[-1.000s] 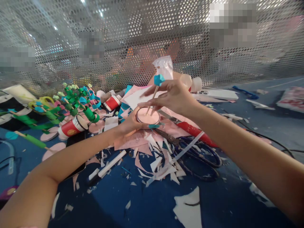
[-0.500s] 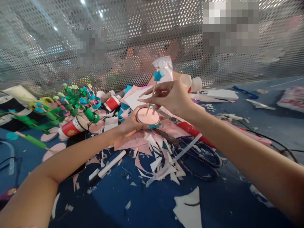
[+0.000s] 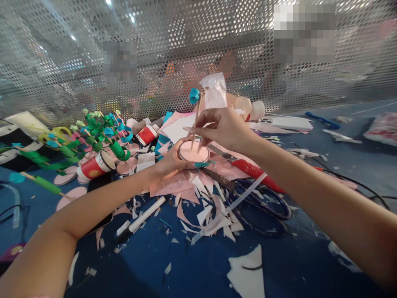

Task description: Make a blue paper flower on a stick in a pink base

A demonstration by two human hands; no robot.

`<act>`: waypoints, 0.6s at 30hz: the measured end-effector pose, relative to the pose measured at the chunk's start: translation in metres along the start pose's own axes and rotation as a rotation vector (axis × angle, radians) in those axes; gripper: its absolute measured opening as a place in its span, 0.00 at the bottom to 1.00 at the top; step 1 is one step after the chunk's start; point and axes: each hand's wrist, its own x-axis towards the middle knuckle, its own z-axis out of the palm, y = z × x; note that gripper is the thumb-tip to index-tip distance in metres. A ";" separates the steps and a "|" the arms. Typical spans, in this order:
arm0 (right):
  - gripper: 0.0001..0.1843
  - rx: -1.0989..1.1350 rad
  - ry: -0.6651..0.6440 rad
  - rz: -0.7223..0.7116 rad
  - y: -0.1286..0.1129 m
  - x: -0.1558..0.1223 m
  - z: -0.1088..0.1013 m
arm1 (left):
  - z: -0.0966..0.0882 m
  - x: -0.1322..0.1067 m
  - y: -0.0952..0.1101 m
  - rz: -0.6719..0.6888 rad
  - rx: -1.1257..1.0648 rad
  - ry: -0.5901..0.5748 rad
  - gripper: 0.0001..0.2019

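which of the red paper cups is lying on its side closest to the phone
The red paper cup at the left, beside the finished green sticks, its white rim facing right. The other red cup lies farther back, near the mesh.

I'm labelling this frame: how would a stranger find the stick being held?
Start at the perforated metal screen, then drop to the pink-topped cup at mid-table. The thin wooden stick stands on that top, pinched by the right hand. It alone is upright, with a blue paper tip.

Two bare forearms reach forward and meet near the middle of the view. The left hand (image 3: 171,159) lies low, fingers curled in a grip, palm turned inward. The right hand (image 3: 221,129) hovers just above it — wrist bent slightly down, thumb and fingertips pinched closed, remaining fingers loosely extended leftward.
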 end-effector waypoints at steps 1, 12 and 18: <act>0.20 -0.013 0.026 0.000 0.000 -0.001 0.001 | 0.000 0.000 0.000 0.000 0.004 0.003 0.41; 0.21 -0.118 0.128 -0.032 0.002 -0.003 0.005 | -0.001 0.001 -0.002 0.009 -0.021 0.021 0.40; 0.20 0.062 0.008 0.019 0.000 -0.004 0.008 | 0.000 0.001 0.000 -0.001 -0.010 0.028 0.40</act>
